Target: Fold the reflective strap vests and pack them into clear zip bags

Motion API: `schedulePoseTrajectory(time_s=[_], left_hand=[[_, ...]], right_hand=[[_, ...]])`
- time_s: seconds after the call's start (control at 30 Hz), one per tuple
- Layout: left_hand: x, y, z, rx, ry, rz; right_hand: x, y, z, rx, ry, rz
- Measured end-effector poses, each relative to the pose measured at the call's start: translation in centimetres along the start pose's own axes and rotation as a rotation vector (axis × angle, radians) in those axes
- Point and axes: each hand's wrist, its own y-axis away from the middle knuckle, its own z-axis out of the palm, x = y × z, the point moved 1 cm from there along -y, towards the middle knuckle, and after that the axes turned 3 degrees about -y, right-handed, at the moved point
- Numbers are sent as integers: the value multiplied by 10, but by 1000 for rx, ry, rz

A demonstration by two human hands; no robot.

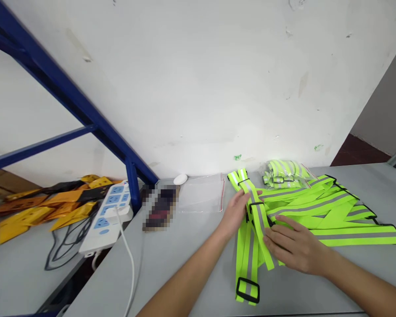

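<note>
A neon-yellow reflective strap (pixel 259 220) with a grey stripe and black slide buckles lies lengthwise between my hands. My left hand (pixel 236 211) is closed on its upper part, the fingers passing round it just above a buckle. Lower down, my right hand (pixel 293 244) grips the strap's right edge with its fingertips, the thumb lying above. Beneath it, more strap hangs toward the table's front edge and ends at a black rectangular buckle (pixel 247 290). Right of my hands, several similar straps (pixel 343 202) are spread in a fan, partly behind my right hand.
Against the wall sits a clear bag of folded straps (pixel 285 173). Clear zip bags (pixel 201 193), a white oval object (pixel 180 179) and a blurred-out phone-like item (pixel 161 209) lie left. A power strip (pixel 107 218) with a white cable and blue frame (pixel 95 119) stand further left.
</note>
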Motion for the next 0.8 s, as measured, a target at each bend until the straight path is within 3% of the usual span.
schedulePoseTrajectory(time_s=[0.1,0.2,0.3,0.4,0.5,0.67,0.73,0.8], left_hand=[[-1,-1,-4,40,-106,84],[-4,4,-7,60,-383,256],[-2,12,-6,-69,-758,503],[3,19,-1,-249,-983,718],[7,25,3,-320,-1083,764],[8,31,7,-339,-1197,841],[6,31,7,-352,-1231,881],[3,30,6,-365,-1275,895]], right_hand=[[-1,2,8,-27,-38,3],[0,2,12,-36,-94,31],[4,3,12,-18,-142,87],[9,5,9,44,-107,186],[14,9,8,130,-20,303],[23,13,8,322,-44,414],[27,13,7,322,-81,410],[30,12,6,244,-103,387]])
